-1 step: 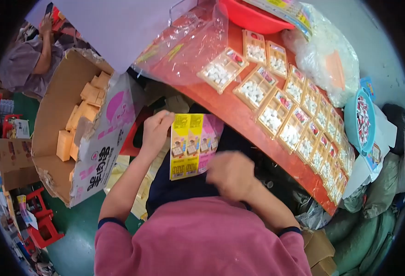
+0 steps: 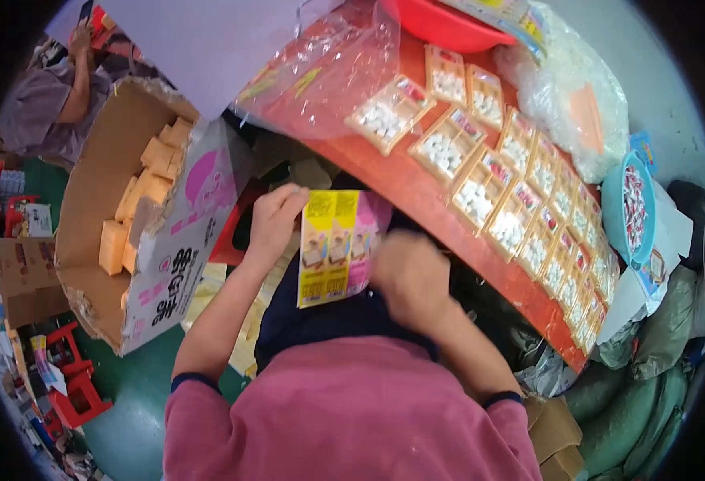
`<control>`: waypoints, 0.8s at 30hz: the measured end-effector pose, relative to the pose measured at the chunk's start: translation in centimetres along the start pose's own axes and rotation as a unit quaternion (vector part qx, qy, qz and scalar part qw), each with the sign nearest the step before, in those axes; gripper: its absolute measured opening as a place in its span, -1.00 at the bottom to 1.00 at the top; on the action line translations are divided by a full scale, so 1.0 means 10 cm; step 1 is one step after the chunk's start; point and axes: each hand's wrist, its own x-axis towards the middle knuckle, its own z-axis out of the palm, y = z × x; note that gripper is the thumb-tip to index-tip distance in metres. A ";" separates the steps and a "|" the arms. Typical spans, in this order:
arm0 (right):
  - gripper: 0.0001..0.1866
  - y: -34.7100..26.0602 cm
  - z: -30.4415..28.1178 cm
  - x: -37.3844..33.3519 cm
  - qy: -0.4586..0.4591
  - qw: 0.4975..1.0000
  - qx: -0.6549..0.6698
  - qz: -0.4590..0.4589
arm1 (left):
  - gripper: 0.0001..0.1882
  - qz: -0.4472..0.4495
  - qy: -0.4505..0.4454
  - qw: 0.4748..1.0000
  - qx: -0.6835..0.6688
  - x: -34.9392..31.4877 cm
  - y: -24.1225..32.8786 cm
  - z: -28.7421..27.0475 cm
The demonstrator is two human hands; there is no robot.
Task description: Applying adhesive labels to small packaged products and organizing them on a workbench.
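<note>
My left hand is closed in a pinch on the upper left edge of a printed sheet, yellow with a pink right side and small pictures in columns. The sheet stands tilted above my dark-clad lap. My right hand is at the sheet's right edge, smeared by motion. Its fingers cannot be made out, nor whether they touch the sheet. Beyond it, on the red table, rows of shallow tan trays hold small white pieces in their compartments.
To the left stands an open carton with orange-tan blocks inside. Clear plastic and a red basin lie on the table's far part. A blue basin of small wrapped items is far right. Another person is at upper left.
The sheet and my left hand have risen slightly. My right hand has shifted a little to the right, covering more of the sheet's pink side.
</note>
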 end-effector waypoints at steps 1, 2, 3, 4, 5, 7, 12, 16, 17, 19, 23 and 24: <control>-0.83 0.18 0.14 0.10 0.235 0.968 0.041 -0.070 | -0.73 -0.021 -0.043 0.995 -0.084 -0.04 0.05 0.02; -0.70 0.32 0.23 0.15 0.226 0.973 0.042 -0.039 | -0.75 -0.015 -0.066 0.993 -0.094 -0.06 0.11 0.08; -0.70 0.36 0.29 0.26 0.223 0.973 0.050 -0.042 | -0.74 -0.033 -0.071 0.989 -0.124 -0.05 0.12 0.15; -0.66 0.34 0.36 0.37 0.236 0.969 0.069 -0.019 | -0.75 -0.036 -0.074 0.987 -0.136 -0.08 0.14 0.19; -0.63 0.33 0.42 0.46 0.250 0.964 0.086 0.006 | -0.75 -0.037 -0.078 0.985 -0.148 -0.09 0.18 0.20; -0.63 0.34 0.54 0.52 0.251 0.965 0.076 -0.023 | -0.78 -0.038 -0.079 0.984 -0.155 -0.09 0.14 0.18; -0.68 0.34 0.63 0.54 0.281 0.956 -0.002 -0.089 | -0.82 -0.064 -0.093 0.976 -0.189 -0.15 0.21 0.12; -0.77 0.36 0.67 0.58 0.303 0.947 0.026 -0.099 | -0.83 -0.073 -0.066 0.972 -0.215 -0.17 0.19 0.13; -0.79 0.37 0.67 0.59 0.310 0.945 0.041 -0.095 | -0.83 -0.072 -0.064 0.972 -0.216 -0.16 0.17 0.14; -0.81 0.37 0.65 0.59 0.314 0.944 0.034 -0.095 | -0.83 -0.050 -0.057 0.978 -0.196 -0.13 0.11 0.16; -0.81 0.33 0.58 0.25 0.249 0.958 -0.003 -0.144 | -0.74 0.001 0.010 0.989 -0.144 0.03 -0.07 0.15; -0.82 0.32 0.59 0.06 0.231 0.962 0.014 -0.144 | -0.72 0.006 0.018 0.992 -0.126 0.07 -0.07 0.19</control>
